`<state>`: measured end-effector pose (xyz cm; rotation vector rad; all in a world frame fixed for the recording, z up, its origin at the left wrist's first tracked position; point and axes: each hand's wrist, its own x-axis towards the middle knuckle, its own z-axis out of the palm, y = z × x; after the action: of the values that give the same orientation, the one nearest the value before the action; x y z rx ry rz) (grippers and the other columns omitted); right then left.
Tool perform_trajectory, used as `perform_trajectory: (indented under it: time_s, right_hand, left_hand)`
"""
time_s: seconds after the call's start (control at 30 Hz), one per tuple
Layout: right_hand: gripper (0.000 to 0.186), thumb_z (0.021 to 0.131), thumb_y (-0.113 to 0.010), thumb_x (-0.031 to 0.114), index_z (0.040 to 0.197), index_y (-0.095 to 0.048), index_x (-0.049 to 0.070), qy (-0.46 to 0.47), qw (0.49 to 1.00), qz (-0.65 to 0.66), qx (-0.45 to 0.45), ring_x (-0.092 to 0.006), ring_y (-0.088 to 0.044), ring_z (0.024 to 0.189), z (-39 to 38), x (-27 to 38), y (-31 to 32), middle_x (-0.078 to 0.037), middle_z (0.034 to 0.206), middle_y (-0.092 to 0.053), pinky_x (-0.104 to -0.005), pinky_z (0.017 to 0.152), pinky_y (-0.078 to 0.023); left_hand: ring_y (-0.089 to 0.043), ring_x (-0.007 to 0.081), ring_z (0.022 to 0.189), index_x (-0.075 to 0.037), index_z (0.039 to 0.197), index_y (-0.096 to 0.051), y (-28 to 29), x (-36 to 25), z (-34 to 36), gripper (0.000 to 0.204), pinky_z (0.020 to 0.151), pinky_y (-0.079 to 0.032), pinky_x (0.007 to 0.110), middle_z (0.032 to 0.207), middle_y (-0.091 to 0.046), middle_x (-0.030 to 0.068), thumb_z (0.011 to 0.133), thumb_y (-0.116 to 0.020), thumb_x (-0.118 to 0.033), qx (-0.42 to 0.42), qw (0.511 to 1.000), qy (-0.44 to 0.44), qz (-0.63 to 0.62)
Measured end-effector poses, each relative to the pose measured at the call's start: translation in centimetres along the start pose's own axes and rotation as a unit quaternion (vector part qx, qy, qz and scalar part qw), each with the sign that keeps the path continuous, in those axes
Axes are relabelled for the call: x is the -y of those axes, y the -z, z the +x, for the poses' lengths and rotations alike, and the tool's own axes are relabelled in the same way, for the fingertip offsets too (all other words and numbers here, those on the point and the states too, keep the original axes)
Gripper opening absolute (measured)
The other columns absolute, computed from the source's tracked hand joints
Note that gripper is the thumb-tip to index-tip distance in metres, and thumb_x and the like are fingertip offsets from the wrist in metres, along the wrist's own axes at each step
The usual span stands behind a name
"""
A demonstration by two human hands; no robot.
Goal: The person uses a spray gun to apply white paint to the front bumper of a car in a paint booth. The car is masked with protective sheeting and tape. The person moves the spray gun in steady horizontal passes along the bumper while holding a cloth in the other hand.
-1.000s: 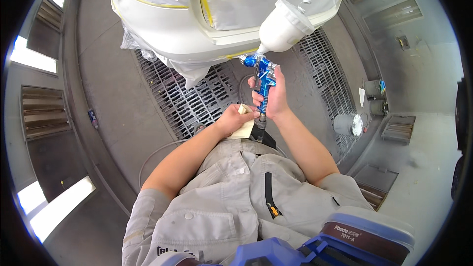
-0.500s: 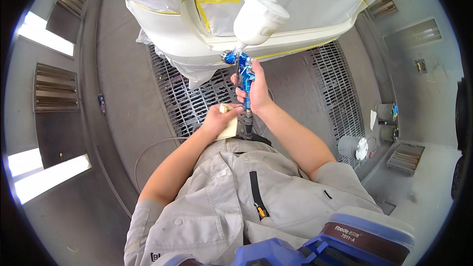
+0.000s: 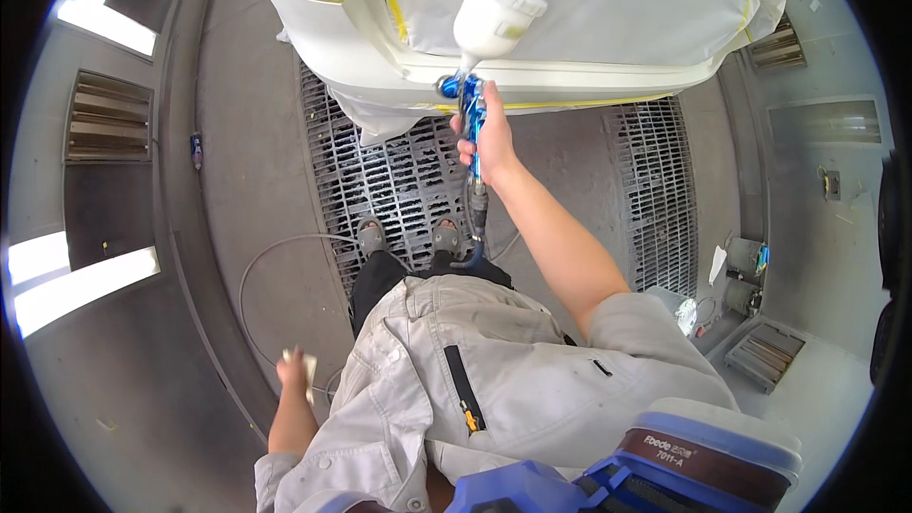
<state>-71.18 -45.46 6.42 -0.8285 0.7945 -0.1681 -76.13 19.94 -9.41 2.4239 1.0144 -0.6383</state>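
My right hand is wrapped round the handle of a blue spray gun, held upright in front of me. A white paint cup sits on top of the gun, and a dark hose fitting hangs below its handle. Beyond the gun stands a white car body panel, covered higher up with masking sheet and yellow tape. Down by my left side, my left hand is closed on a pale yellow cloth, partly hidden by the fingers.
Floor gratings lie under my feet and at the right. A thin air hose loops across the floor at the left. Metal cans stand near the right wall. A small bottle-like object lies by the left wall.
My left hand has swung away from beside the gun, down to my left side, with the cloth still in it. The spray gun has risen slightly in view.
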Motion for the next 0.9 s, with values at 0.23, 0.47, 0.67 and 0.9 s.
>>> perform_trajectory:
  time_s: [0.23, 0.47, 0.67, 0.9]
  right_hand:
    - [0.061, 0.097, -0.037, 0.07, 0.111, -0.056, 0.014, 0.007, 0.998, -0.057, -0.006, -0.0076, -0.038, 0.045, 2.0, 2.4, 1.1, -0.002, 0.076, -0.053, -0.0252, 0.038, -0.031]
    - [0.062, 0.094, -0.038, 0.074, 0.105, -0.055, 0.015, -0.021, 1.0, -0.022, 0.007, -0.0075, -0.036, 0.046, 2.9, 2.6, 1.6, -0.003, 0.079, -0.057, -0.0257, 0.041, -0.029]
    - [0.061, 0.093, -0.038, 0.074, 0.104, -0.055, 0.016, -0.026, 0.999, -0.036, 0.004, -0.0075, -0.035, 0.045, 3.5, 2.6, 1.6, -0.002, 0.075, -0.054, -0.0258, 0.041, -0.029]
    - [0.061, 0.094, -0.036, 0.075, 0.108, -0.056, 0.018, -0.047, 0.998, -0.024, -0.031, -0.0078, -0.035, 0.045, 3.2, 1.4, 1.3, -0.002, 0.075, -0.053, -0.0263, 0.04, -0.03]
  left_hand:
    - [-0.061, 0.0198, 0.068, 0.004, 0.088, -0.071, 3.7, 9.1, -7.8, 0.03, 0.065, -0.051, 0.04, 0.079, -0.07, 0.0106, 0.085, -0.077, -0.024, 0.063, 0.996, 0.011, 0.056]
    - [-0.061, 0.0161, 0.066, 0.001, 0.091, -0.074, 0.0, -0.5, -9.5, 0.033, 0.065, -0.051, 0.036, 0.075, -0.071, 0.008, 0.088, -0.077, -0.031, 0.152, 0.967, -0.2, 0.043]
    - [-0.057, 0.0094, 0.064, -0.001, 0.09, -0.074, -0.9, -5.5, -9.8, 0.026, 0.062, -0.048, 0.029, 0.072, -0.067, 0.0005, 0.091, -0.076, -0.026, 0.163, 0.961, -0.211, -0.077]
    - [-0.055, 0.0082, 0.065, -0.001, 0.091, -0.074, -0.9, -10.0, -13.0, 0.026, 0.061, -0.047, 0.029, 0.072, -0.066, 0.0001, 0.091, -0.076, -0.027, 0.16, 0.96, -0.22, -0.069]
